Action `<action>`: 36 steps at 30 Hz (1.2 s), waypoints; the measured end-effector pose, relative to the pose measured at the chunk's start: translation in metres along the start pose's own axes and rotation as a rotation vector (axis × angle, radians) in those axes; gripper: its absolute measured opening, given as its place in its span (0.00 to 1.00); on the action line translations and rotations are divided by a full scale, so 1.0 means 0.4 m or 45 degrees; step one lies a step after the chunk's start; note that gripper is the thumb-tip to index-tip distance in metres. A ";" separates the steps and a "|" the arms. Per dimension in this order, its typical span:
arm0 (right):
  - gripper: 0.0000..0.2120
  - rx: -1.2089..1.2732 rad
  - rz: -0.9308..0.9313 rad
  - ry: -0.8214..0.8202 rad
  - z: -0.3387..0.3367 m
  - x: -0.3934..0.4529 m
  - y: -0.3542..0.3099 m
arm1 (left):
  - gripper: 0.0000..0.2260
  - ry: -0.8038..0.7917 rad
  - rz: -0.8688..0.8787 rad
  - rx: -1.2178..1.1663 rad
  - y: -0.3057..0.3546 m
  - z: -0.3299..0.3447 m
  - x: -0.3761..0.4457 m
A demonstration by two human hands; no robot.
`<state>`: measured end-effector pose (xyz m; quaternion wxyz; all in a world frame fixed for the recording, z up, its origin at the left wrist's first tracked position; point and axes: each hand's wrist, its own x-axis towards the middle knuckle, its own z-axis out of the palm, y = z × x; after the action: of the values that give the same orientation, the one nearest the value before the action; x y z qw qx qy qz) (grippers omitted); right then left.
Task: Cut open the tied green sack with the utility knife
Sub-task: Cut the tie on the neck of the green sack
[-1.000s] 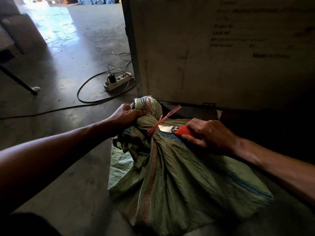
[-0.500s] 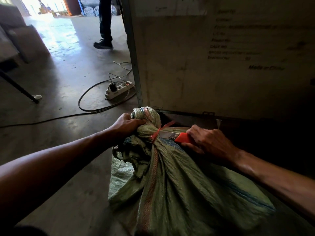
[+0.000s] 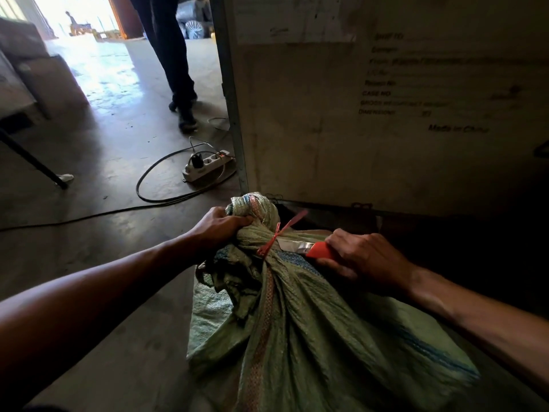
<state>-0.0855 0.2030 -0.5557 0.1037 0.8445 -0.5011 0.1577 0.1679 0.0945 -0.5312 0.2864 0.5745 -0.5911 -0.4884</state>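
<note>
We find the left hand in a closed grip on the bunched neck of the green sack, which lies on the floor. The right hand clamps the utility knife, blade at the red tie. A crate stands close behind. The sack's contents are hidden.

dim concrete floor, sunlit doorway upper left, big stenciled crate filling upper right, power strip w/ looped cable mid-frame, someone's dark-trousered legs top center
</note>
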 end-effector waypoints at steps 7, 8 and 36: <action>0.23 0.072 -0.010 -0.048 -0.005 0.009 -0.003 | 0.04 0.002 0.021 -0.008 -0.006 0.005 0.002; 0.23 0.075 -0.011 -0.058 -0.006 0.010 -0.004 | 0.04 -0.006 0.028 -0.008 -0.005 0.004 0.000; 0.20 0.018 0.177 0.393 -0.021 0.087 -0.031 | 0.12 -0.094 -0.068 0.084 -0.032 0.016 0.012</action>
<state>-0.0603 0.1833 -0.5354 0.1623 0.7744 -0.5352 0.2958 0.1665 0.0930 -0.5463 0.2321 0.5808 -0.6016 -0.4970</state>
